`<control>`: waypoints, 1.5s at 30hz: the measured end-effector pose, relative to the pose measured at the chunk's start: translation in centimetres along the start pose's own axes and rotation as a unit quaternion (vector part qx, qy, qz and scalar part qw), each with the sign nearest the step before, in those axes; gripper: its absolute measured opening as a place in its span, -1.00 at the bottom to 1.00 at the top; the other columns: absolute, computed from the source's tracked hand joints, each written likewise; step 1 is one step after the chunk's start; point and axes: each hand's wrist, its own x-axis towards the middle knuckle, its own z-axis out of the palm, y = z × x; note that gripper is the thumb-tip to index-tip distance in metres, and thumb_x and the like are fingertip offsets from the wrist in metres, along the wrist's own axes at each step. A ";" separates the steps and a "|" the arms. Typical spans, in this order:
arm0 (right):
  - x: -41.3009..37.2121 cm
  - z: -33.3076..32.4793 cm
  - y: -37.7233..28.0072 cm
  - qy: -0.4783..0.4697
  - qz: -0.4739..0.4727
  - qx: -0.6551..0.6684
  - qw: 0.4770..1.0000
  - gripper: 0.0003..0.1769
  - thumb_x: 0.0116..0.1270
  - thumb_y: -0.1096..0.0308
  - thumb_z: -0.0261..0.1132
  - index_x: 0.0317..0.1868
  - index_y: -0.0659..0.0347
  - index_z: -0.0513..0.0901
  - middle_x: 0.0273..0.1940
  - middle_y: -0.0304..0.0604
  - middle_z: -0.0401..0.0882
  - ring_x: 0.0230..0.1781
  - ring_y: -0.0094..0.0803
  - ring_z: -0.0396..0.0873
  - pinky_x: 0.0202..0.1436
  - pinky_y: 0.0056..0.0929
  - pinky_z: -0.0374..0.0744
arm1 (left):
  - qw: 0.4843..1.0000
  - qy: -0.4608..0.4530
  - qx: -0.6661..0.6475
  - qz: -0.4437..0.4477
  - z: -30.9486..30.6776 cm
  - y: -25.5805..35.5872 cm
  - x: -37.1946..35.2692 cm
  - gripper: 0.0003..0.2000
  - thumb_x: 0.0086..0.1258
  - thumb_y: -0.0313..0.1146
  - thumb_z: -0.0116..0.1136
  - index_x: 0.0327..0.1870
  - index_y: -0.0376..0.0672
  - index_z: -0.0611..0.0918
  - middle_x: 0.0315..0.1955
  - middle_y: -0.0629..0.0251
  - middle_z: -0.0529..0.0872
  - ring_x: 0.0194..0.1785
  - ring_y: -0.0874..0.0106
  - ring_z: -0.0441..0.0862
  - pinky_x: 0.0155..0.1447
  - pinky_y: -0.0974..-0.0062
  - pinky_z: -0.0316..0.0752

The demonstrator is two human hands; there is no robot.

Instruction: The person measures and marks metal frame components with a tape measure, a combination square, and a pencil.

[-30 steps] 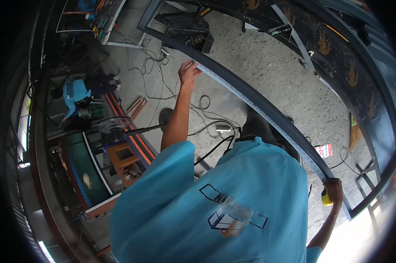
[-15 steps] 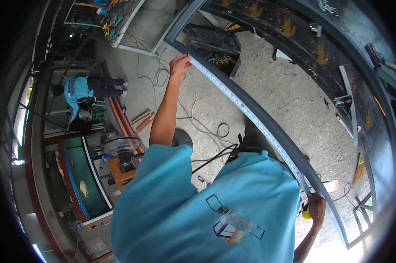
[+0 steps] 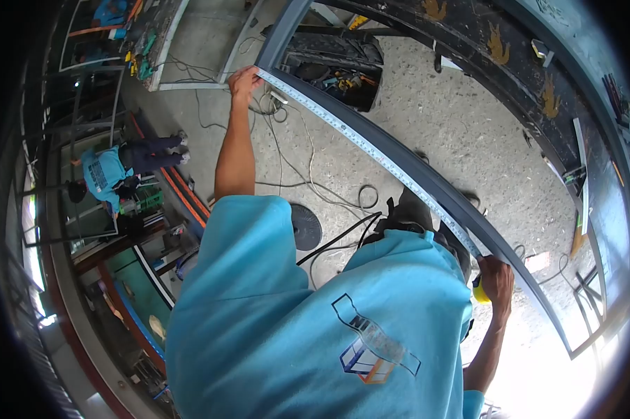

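A long dark grey metal frame (image 3: pixel 426 180) slants across my front from upper left to lower right. Along its near edge stretches the pale blade of a tape measure (image 3: pixel 360 139). My left hand (image 3: pixel 243 84) pinches the blade's end at the frame's upper-left corner. At the other end, my right hand (image 3: pixel 496 278) is closed around the yellow tape measure case (image 3: pixel 479 290), against the frame's near edge. Part of the case is hidden by the fingers.
Cables (image 3: pixel 329 199) lie on the concrete floor, near a round dark fan base (image 3: pixel 305 227). Tools fill a dark box (image 3: pixel 339 80) beyond the frame. A dark bench (image 3: pixel 468 35) stands at upper right. A co-worker (image 3: pixel 105 174) bends over at the left.
My left hand has moved up and left to the frame's corner with the tape end. My right hand and the case have shifted slightly upward. The view has turned somewhat.
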 end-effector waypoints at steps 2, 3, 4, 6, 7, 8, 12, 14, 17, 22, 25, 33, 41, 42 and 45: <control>-0.1 0.1 0.0 -0.038 0.040 0.044 0.997 -0.66 0.29 0.13 0.13 -0.43 0.22 0.63 -0.51 0.03 0.58 -0.46 -0.02 0.56 -0.36 -0.18 0.48 | 0.997 -0.078 -0.019 0.007 -0.9 -0.4 1.5 -0.83 0.18 -0.47 0.21 -0.22 -0.26 0.59 -0.45 0.28 0.62 -0.41 0.45 0.58 -0.29 0.52 0.55; -0.4 0.1 0.0 -0.030 0.049 0.044 0.997 -0.65 0.29 0.12 0.13 -0.43 0.22 0.63 -0.53 0.03 0.57 -0.46 -0.03 0.56 -0.36 -0.19 0.48 | 0.997 -0.079 -0.025 0.002 -0.5 -0.3 1.7 -0.84 0.18 -0.46 0.21 -0.22 -0.25 0.59 -0.45 0.30 0.61 -0.41 0.47 0.58 -0.28 0.52 0.55; -0.5 -0.6 -0.5 -0.043 0.078 0.074 0.993 -0.64 0.30 0.12 0.12 -0.43 0.23 0.63 -0.55 0.02 0.57 -0.46 -0.04 0.57 -0.36 -0.20 0.48 | 0.994 -0.106 -0.015 -0.004 -0.8 -0.6 3.0 -0.83 0.18 -0.46 0.21 -0.22 -0.25 0.59 -0.43 0.29 0.62 -0.38 0.46 0.59 -0.23 0.51 0.57; -0.6 -0.1 0.9 -0.028 0.059 0.073 0.995 -0.62 0.31 0.11 0.11 -0.43 0.26 0.62 -0.57 -0.01 0.57 -0.50 -0.06 0.57 -0.39 -0.25 0.48 | 0.993 -0.117 0.002 -0.029 -1.2 -1.0 5.2 -0.85 0.16 -0.51 0.21 -0.26 -0.31 0.57 -0.38 0.22 0.64 -0.29 0.41 0.61 -0.18 0.47 0.62; -0.5 -0.5 0.6 -0.049 0.068 0.082 0.993 -0.62 0.31 0.11 0.10 -0.45 0.26 0.63 -0.58 -0.02 0.57 -0.52 -0.09 0.57 -0.39 -0.27 0.48 | 0.994 -0.103 0.015 -0.029 -0.4 -0.4 4.8 -0.84 0.16 -0.52 0.21 -0.26 -0.34 0.57 -0.37 0.20 0.64 -0.28 0.39 0.62 -0.17 0.48 0.63; -0.6 -0.7 0.2 -0.035 0.058 0.061 0.996 -0.62 0.32 0.13 0.10 -0.46 0.27 0.63 -0.60 -0.03 0.56 -0.54 -0.13 0.56 -0.40 -0.28 0.47 | 0.996 -0.083 0.032 -0.026 -0.3 0.0 4.1 -0.84 0.15 -0.52 0.22 -0.26 -0.36 0.57 -0.37 0.17 0.64 -0.26 0.38 0.62 -0.17 0.48 0.63; -0.5 -0.7 0.4 -0.026 0.031 0.072 0.997 -0.62 0.33 0.15 0.11 -0.48 0.31 0.59 -0.61 -0.05 0.55 -0.59 -0.19 0.56 -0.42 -0.31 0.47 | 0.996 -0.048 0.064 -0.045 -0.4 0.7 4.4 -0.82 0.13 -0.56 0.23 -0.27 -0.42 0.56 -0.36 0.12 0.63 -0.28 0.34 0.63 -0.15 0.47 0.64; -0.5 -0.4 0.5 0.001 0.031 0.031 0.999 -0.63 0.32 0.16 0.12 -0.46 0.30 0.59 -0.57 -0.04 0.56 -0.55 -0.18 0.57 -0.38 -0.28 0.47 | 0.995 -0.044 0.078 -0.054 -0.5 0.8 4.8 -0.81 0.12 -0.58 0.25 -0.26 -0.45 0.55 -0.35 0.08 0.63 -0.29 0.31 0.64 -0.13 0.45 0.65; -0.4 -0.4 0.8 0.026 0.040 0.049 0.998 -0.67 0.28 0.17 0.14 -0.40 0.29 0.64 -0.55 0.01 0.56 -0.48 -0.15 0.57 -0.34 -0.26 0.47 | 0.995 -0.025 0.082 -0.059 -0.4 1.1 4.7 -0.81 0.12 -0.59 0.25 -0.27 -0.47 0.55 -0.35 0.07 0.63 -0.29 0.31 0.63 -0.12 0.43 0.65; 0.4 -1.0 0.6 0.052 0.017 0.008 0.998 -0.67 0.28 0.17 0.15 -0.41 0.29 0.64 -0.57 0.00 0.53 -0.49 -0.12 0.56 -0.34 -0.26 0.46 | 0.994 -0.024 0.079 -0.071 -0.5 1.2 4.4 -0.81 0.13 -0.57 0.25 -0.25 -0.44 0.56 -0.33 0.11 0.63 -0.25 0.34 0.63 -0.09 0.48 0.63; 0.4 -0.9 0.7 0.046 0.010 0.005 0.999 -0.67 0.28 0.18 0.15 -0.41 0.29 0.63 -0.58 0.01 0.53 -0.51 -0.11 0.54 -0.36 -0.26 0.45 | 0.994 -0.042 0.070 -0.078 -1.1 1.0 4.8 -0.81 0.14 -0.55 0.24 -0.24 -0.41 0.57 -0.32 0.15 0.64 -0.20 0.36 0.61 -0.04 0.49 0.60; 0.6 -0.6 1.2 0.043 -0.009 0.004 0.999 -0.66 0.30 0.19 0.14 -0.49 0.28 0.60 -0.62 -0.03 0.52 -0.58 -0.17 0.52 -0.42 -0.28 0.43 | 0.996 -0.049 0.028 -0.065 -1.3 0.4 4.4 -0.80 0.17 -0.52 0.22 -0.19 -0.37 0.56 -0.29 0.16 0.63 -0.17 0.35 0.60 0.01 0.45 0.57; 0.7 -0.7 1.1 0.045 -0.019 -0.012 0.999 -0.66 0.31 0.18 0.14 -0.49 0.27 0.61 -0.62 -0.06 0.54 -0.61 -0.20 0.53 -0.43 -0.31 0.45 | 0.997 -0.050 0.002 -0.052 -1.3 0.1 4.1 -0.76 0.20 -0.49 0.20 -0.15 -0.40 0.53 -0.28 0.10 0.60 -0.18 0.31 0.59 -0.06 0.48 0.59; 0.8 -0.7 1.1 0.046 -0.020 -0.013 0.999 -0.66 0.31 0.18 0.14 -0.49 0.27 0.61 -0.62 -0.06 0.54 -0.61 -0.20 0.53 -0.43 -0.31 0.45 | 0.997 -0.049 0.002 -0.051 -1.3 0.0 4.1 -0.76 0.20 -0.49 0.20 -0.15 -0.40 0.53 -0.28 0.10 0.60 -0.18 0.31 0.59 -0.06 0.48 0.59; 0.8 -0.9 1.0 0.031 0.000 -0.008 0.999 -0.66 0.31 0.18 0.14 -0.45 0.27 0.63 -0.61 -0.07 0.55 -0.60 -0.21 0.54 -0.42 -0.32 0.46 | 0.998 -0.043 0.000 -0.041 -1.3 -0.7 4.5 -0.76 0.20 -0.50 0.20 -0.14 -0.40 0.53 -0.26 0.09 0.60 -0.18 0.31 0.59 -0.07 0.49 0.59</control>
